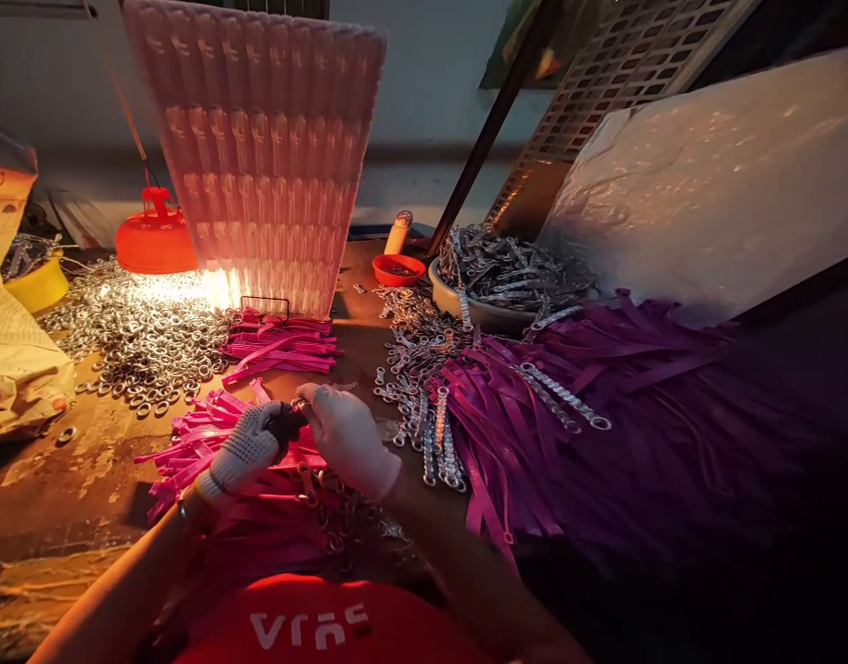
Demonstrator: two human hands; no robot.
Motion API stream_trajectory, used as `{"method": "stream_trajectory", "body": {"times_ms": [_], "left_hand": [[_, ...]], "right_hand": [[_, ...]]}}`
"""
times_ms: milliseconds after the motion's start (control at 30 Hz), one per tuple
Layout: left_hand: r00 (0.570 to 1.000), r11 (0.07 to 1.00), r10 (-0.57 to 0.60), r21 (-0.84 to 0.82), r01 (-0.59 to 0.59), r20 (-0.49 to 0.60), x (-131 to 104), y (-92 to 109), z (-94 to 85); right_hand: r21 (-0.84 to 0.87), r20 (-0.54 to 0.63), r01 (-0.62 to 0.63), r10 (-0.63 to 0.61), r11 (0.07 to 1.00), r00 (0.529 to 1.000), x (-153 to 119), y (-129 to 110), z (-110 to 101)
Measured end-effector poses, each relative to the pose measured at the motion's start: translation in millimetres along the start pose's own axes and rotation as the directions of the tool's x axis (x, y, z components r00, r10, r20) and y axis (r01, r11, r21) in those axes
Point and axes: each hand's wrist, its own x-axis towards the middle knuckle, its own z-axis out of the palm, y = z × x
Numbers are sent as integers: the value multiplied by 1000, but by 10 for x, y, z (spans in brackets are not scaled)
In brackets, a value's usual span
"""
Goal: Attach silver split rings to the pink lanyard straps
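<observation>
My left hand [248, 447], in a dotted white glove, is closed around a small dark item [286, 424] at the centre of the view. Touching it from the right is my right hand [351, 438], in a plain white glove, its fingertips pinched together. What those fingertips hold is too small to make out. Beneath both hands lie pink straps [203, 433], and below them hang metal rings and links [341, 516]. More pink straps [286, 346] form a bundle just beyond the hands.
Loose metal rings [147, 341] are heaped under a red lamp [157, 242]. A ribbed clear panel [258, 157] stands behind. At right, a bowl [452, 302] holds metal chains beside a large purple strap pile [576, 406]. A red dish [398, 270] and yellow bowl [41, 286] sit farther back.
</observation>
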Motion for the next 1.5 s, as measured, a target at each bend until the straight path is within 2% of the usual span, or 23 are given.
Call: {"method": "stream_trajectory", "body": {"times_ms": [67, 167, 300, 367, 500, 633, 700, 733, 800, 867, 933, 967, 1000, 1067, 1133, 1200, 1267, 1400, 1500], "left_hand": [[995, 984, -97, -152, 96, 1, -66, -14, -3], [991, 980, -130, -154, 126, -16, -164, -14, -5], [995, 987, -98, -129, 94, -30, -217, -7, -5], [995, 987, -98, -130, 93, -32, -225, -4, -1], [996, 988, -84, -131, 79, -36, -264, 75, -50], [997, 993, 2, 118, -11, 76, -330, 227, -316], [994, 972, 18, 230, -42, 108, -349, 274, -501], [996, 968, 22, 248, -42, 81, -350, 285, -583], [999, 982, 3, 189, 5, -45, -338, 286, -685], [982, 994, -111, -23, 109, -152, -312, 267, -681], [954, 922, -272, -318, 220, -129, -279, 233, -580], [941, 855, -330, -447, 264, -74, -258, 212, -507], [932, 784, -363, -545, 298, -11, -236, 191, -429], [923, 681, -374, -650, 337, 87, -186, 152, -281], [920, 640, -359, -676, 366, 157, -141, 127, -172], [918, 628, -337, -677, 384, 208, -115, 116, -113], [924, 635, -307, -675, 376, 227, -112, 113, -90], [933, 677, -269, -643, 359, 237, -147, 117, -73], [926, 695, -275, -613, 377, 258, -168, 94, -36]], "right_hand": [[15, 134, 32, -34, 999, 990, 11, -5, -107], [0, 279, 62, -60, 998, 958, 16, 5, -182], [-165, 318, 156, -97, 974, 943, -13, 12, -121], [-220, 353, 262, -173, 940, 919, -34, 7, -93], [-223, 389, 448, -343, 866, 855, -14, -9, -100], [-158, 347, 484, -410, 861, 843, 5, -14, -68], [-101, 298, 456, -410, 884, 862, -30, 26, -30], [-70, 275, 436, -403, 897, 873, -50, 71, -15], [13, 246, 397, -388, 918, 888, -59, 232, -5], [87, 244, 284, -297, 955, 923, 5, 495, -16], [65, 263, 10, -27, 998, 964, 149, 836, -14], [-8, 270, -197, 192, 980, 944, 241, 1016, 6], [-73, 256, -327, 334, 942, 907, 337, 1189, 41], [-173, 235, -489, 518, 855, 823, 515, 1479, 159], [-221, 219, -559, 600, 799, 770, 644, 1661, 316], [-223, 212, -591, 631, 775, 747, 710, 1738, 468], [-180, 225, -584, 611, 792, 759, 729, 1732, 571], [-6, 269, -464, 448, 886, 853, 675, 1472, 567], [164, 264, -312, 263, 936, 928, 543, 1015, 398]]}}
